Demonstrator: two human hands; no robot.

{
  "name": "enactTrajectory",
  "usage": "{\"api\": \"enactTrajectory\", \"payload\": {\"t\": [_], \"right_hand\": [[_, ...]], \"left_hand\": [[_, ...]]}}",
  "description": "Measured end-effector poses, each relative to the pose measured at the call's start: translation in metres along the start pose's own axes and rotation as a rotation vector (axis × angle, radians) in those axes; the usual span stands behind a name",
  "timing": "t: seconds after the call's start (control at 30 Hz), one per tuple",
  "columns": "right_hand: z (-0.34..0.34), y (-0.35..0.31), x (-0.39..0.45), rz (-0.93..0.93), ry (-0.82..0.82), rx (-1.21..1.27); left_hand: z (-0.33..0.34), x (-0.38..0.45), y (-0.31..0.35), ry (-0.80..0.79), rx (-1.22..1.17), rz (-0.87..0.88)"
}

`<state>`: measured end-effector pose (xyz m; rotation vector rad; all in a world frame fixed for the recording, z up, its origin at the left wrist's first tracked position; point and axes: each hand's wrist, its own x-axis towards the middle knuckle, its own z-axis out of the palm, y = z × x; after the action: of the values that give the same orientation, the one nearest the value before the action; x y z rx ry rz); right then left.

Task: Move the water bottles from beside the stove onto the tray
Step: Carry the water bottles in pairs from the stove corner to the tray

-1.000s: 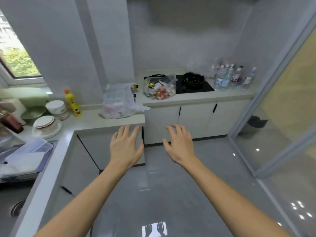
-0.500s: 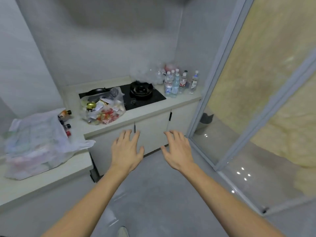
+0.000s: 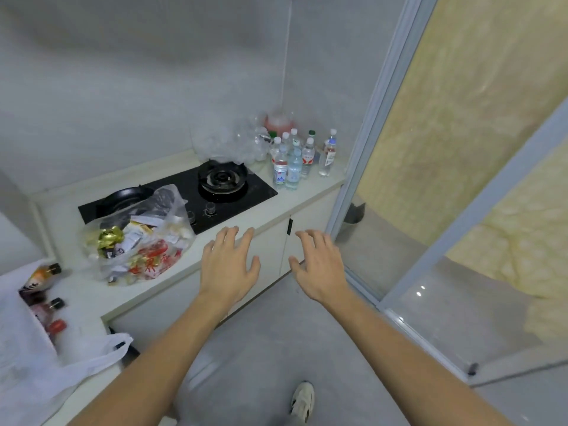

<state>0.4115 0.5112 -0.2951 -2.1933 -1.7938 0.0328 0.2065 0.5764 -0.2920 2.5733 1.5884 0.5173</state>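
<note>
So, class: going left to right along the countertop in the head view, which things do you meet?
White plastic bag with sauce bottles → clear bag of snack packets → black gas stove → cluster of water bottles.

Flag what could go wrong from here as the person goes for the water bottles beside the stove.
1. The water bottles stand upright and tightly packed on the counter's end, so gripping one may topple its neighbours.
2. The clear plastic containers crowd just behind them and could get knocked onto the burner.
3. No tray is in view, and both the left hand and right hand are empty, so each bottle may face a long carry.
</note>
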Motion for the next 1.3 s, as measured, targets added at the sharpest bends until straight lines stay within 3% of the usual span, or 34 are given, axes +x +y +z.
{"api": "enactTrajectory", "payload": {"t": [0.23, 0.7, 0.9, 1.13, 1.3], "right_hand": [[0.044, 0.055, 0.112, 0.018, -0.031, 0.092], [0.063, 0.160, 0.338, -0.035, -0.142, 0.180], [0.084, 0.179, 0.412, -0.011, -0.187, 0.206], [0.109, 0.204, 0.514, 0.015, -0.236, 0.247], [0.131, 0.215, 0.568, 0.029, -0.352, 0.310]], "left_hand": [[0.053, 0.118, 0.015, -0.054, 0.063, 0.102], [0.131, 0.328, 0.057, -0.114, 0.062, -0.018], [0.165, 0.400, 0.043, -0.159, -0.015, -0.075], [0.213, 0.514, 0.021, -0.154, -0.261, -0.223], [0.232, 0.566, 0.004, -0.173, -0.402, -0.285]]}}
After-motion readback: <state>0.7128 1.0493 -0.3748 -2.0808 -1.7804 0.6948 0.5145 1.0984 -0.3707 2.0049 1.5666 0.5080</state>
